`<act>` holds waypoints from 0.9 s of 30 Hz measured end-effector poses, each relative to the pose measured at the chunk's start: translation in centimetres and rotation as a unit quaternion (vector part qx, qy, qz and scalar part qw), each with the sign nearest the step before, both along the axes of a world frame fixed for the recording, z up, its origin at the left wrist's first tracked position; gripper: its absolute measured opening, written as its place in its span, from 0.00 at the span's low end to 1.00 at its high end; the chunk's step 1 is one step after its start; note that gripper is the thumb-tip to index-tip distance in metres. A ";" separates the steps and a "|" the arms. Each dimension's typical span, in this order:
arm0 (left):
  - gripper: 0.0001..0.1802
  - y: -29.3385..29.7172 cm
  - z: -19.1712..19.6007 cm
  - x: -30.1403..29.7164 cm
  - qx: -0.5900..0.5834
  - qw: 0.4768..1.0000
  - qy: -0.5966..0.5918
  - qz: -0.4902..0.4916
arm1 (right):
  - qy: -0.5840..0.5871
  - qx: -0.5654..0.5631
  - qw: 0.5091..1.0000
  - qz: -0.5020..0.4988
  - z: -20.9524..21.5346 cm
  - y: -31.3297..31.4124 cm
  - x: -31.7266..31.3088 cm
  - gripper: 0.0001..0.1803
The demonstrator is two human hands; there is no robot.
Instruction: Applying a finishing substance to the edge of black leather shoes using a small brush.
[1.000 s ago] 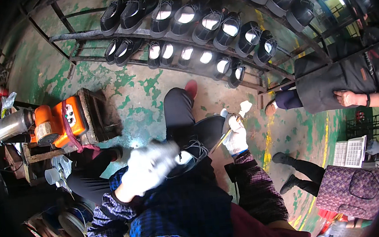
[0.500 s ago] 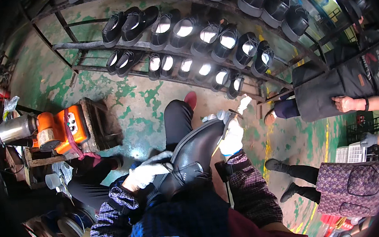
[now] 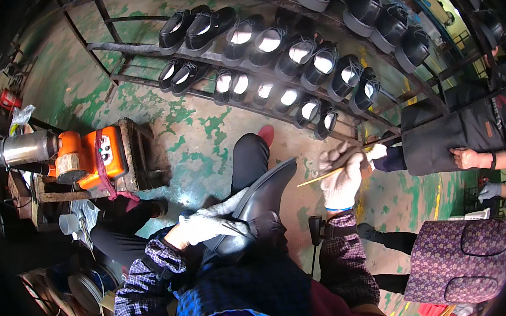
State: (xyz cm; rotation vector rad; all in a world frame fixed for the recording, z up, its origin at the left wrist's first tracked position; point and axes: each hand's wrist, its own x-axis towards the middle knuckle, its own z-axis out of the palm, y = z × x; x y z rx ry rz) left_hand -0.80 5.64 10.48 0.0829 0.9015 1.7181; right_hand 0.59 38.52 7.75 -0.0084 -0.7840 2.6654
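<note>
A black leather shoe [image 3: 263, 207] lies on my lap, toe pointing up and away from me. My left hand [image 3: 207, 224], in a white glove, grips the shoe along its left side near the opening. My right hand [image 3: 342, 177], also gloved in white, is raised to the right of the shoe's toe and holds a thin wooden-handled brush [image 3: 331, 174] pointing left, its tip a little apart from the toe. My dark-trousered leg [image 3: 250, 158] stretches out beyond the shoe.
A metal rack [image 3: 137, 48] with several black shoes curves across the top. An orange machine [image 3: 89, 159] with a metal cylinder stands at left. A person in a dark apron [image 3: 459, 136] stands at right, another in a patterned apron [image 3: 463, 257] lower right.
The shoe has come up into full view on my lap with my left hand on its side. My right hand has lifted and moved right, away from the shoe, with the brush.
</note>
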 end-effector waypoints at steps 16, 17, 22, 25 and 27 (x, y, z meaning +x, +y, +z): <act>0.27 3.4 2.1 -3.2 -0.219 0.964 -0.004 0.153 | -0.037 0.072 0.997 0.005 9.1 -6.0 4.5 0.18; 0.27 2.9 2.0 -2.9 -0.218 0.964 0.001 0.151 | -0.031 0.073 0.997 0.002 9.4 -6.2 4.0 0.18; 0.40 1.9 3.4 -1.7 -0.084 0.992 0.070 0.065 | 0.018 0.056 0.998 -0.009 11.1 -7.2 0.0 0.17; 0.41 1.8 4.5 -1.2 -0.057 0.997 0.040 0.033 | 0.028 0.128 0.989 0.068 10.8 -7.6 -1.4 0.20; 0.42 1.1 2.6 -0.7 -0.018 0.998 0.057 0.034 | -0.008 0.090 0.988 0.129 10.5 -8.3 -1.4 0.17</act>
